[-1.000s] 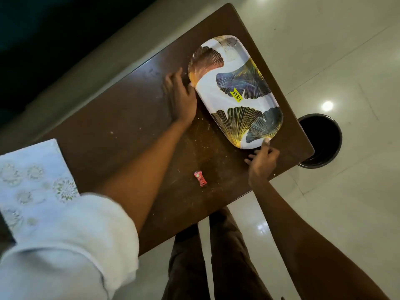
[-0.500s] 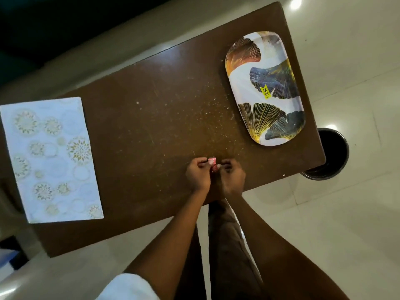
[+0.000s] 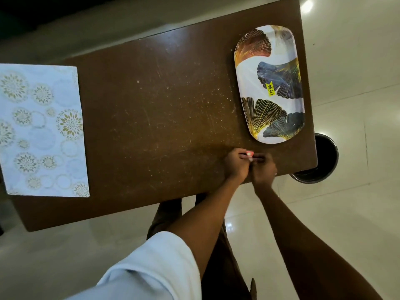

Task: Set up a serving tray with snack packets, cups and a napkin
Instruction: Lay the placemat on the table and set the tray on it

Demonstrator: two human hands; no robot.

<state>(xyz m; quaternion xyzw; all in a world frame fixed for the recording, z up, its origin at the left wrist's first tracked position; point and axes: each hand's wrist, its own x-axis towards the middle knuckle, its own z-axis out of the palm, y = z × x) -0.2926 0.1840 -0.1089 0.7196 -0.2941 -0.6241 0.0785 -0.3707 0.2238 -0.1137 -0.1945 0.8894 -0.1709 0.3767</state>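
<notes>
Both hands pinching small red foil snack packet point(image 3: 249, 154) at table's 5 o'clock edge.
L→R: pale floral paper napkin point(image 3: 41, 128) at 9 o'clock, flat; left hand point(image 3: 236, 165) and right hand point(image 3: 263, 169) fingertips pressed on crinkly packet; glossy oval leaf-print tray point(image 3: 268, 83) at 2 o'clock, bare. Lift clear, don't drag over gritty brown wooden table point(image 3: 151, 105).

Leaf-patterned oval tray point(image 3: 249, 87) flat on table, small red packet point(image 3: 249, 153) pinched

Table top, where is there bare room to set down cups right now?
The widest bare patch of the table lies between the placemat and the tray. The tray's own surface is also bare. The near edge beside the tray is crowded: left hand and right hand hold a small red packet.
</notes>
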